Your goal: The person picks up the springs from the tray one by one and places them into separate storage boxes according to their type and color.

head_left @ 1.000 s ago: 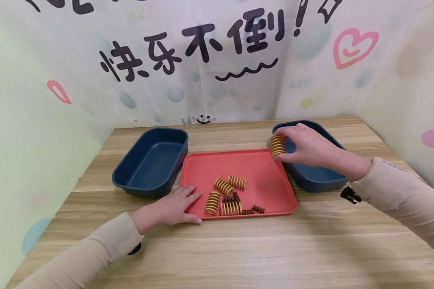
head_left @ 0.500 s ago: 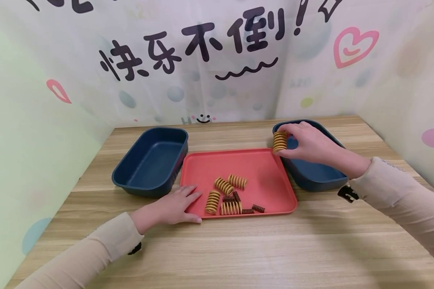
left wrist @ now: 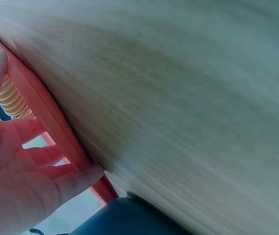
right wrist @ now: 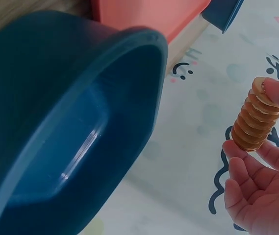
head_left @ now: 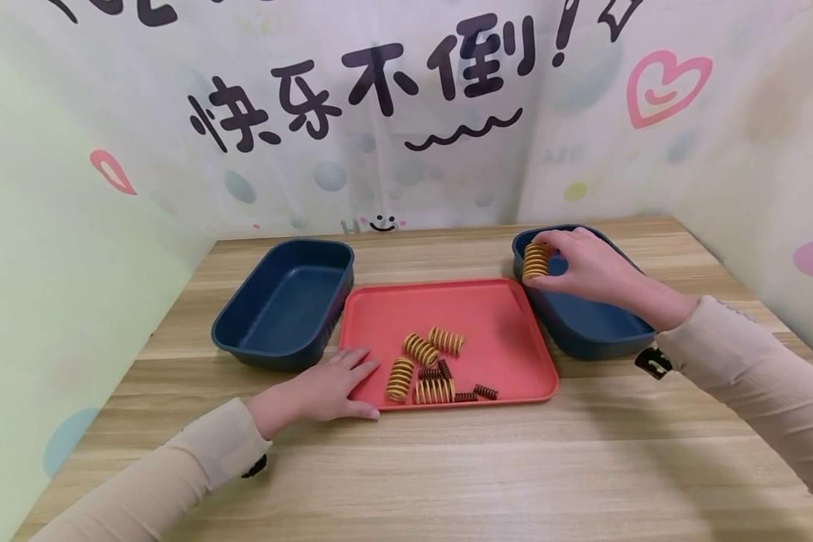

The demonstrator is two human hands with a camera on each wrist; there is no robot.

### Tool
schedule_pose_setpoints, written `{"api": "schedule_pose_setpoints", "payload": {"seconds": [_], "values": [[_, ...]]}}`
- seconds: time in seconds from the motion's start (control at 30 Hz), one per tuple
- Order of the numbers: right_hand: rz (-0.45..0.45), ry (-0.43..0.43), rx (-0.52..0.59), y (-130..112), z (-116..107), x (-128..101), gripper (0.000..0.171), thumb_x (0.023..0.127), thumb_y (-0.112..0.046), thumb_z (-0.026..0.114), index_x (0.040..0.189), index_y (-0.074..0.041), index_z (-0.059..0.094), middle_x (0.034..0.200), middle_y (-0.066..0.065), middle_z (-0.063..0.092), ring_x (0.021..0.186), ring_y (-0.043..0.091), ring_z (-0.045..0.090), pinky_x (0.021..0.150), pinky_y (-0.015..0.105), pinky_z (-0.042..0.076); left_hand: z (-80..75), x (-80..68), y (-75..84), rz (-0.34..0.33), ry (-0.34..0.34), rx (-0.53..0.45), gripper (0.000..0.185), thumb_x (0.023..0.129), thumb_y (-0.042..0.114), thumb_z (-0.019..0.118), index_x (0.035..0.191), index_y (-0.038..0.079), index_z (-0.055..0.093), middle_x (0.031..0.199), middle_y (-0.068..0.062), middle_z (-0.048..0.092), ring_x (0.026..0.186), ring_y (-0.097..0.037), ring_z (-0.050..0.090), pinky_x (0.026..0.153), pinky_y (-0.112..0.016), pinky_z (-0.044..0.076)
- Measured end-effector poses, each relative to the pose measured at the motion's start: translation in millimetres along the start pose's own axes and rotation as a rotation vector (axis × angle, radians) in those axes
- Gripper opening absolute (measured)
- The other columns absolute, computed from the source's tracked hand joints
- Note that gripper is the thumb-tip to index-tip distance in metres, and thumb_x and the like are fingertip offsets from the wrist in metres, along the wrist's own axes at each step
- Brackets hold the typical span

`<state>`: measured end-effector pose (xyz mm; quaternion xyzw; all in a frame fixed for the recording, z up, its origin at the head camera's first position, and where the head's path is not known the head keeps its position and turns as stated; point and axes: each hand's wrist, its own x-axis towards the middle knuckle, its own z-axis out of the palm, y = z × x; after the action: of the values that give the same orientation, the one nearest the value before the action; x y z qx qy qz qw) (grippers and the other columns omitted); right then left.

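Golden spring (head_left: 536,262) pinched, the right hand (head_left: 592,269) hovers near a bin (head_left: 589,320), the left hand (head_left: 327,387) resting spread on a tray (head_left: 474,309).

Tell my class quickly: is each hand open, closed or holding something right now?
Left hand: open, touching the red tray at its near left corner.
Right hand: closed, holding a yellow spring.

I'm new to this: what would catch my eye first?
Probably the central red tray, with yellow coil springs and small dark springs on it. Next, the right hand pinching a yellow spring by the right blue bin, and black lettering across the backdrop.
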<state>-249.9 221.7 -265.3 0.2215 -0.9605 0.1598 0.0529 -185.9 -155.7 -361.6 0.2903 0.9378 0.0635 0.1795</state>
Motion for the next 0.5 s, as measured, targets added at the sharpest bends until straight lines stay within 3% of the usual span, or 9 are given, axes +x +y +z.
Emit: {"api": "schedule_pose_setpoints", "payload": {"seconds": [0.27,0.5], "values": [[0.001,0.036,-0.002,10,2,4,0.054,0.077,-0.033,0.073,0.116,-0.001,0.054,0.101,0.016,0.060,0.093,0.031,0.047,0.072,0.042,0.041,0.4,-0.2,0.4,-0.008,-0.004,-0.004,0.082,0.080,0.059,0.056,0.142,0.010,0.034,0.149,-0.017,0.023,0.135,-0.041,0.021,0.106,-0.050,0.026],[-0.008,0.031,0.020,17,-1,7,0.056,0.078,-0.035,0.071,0.117,0.002,0.053,0.102,0.019,0.059,0.096,0.033,0.049,0.077,0.045,0.042,0.4,-0.4,0.9,-0.008,-0.007,-0.006,0.081,0.081,0.059,0.056,0.142,0.010,0.034,0.149,-0.017,0.023,0.134,-0.041,0.021,0.106,-0.051,0.025]]}}
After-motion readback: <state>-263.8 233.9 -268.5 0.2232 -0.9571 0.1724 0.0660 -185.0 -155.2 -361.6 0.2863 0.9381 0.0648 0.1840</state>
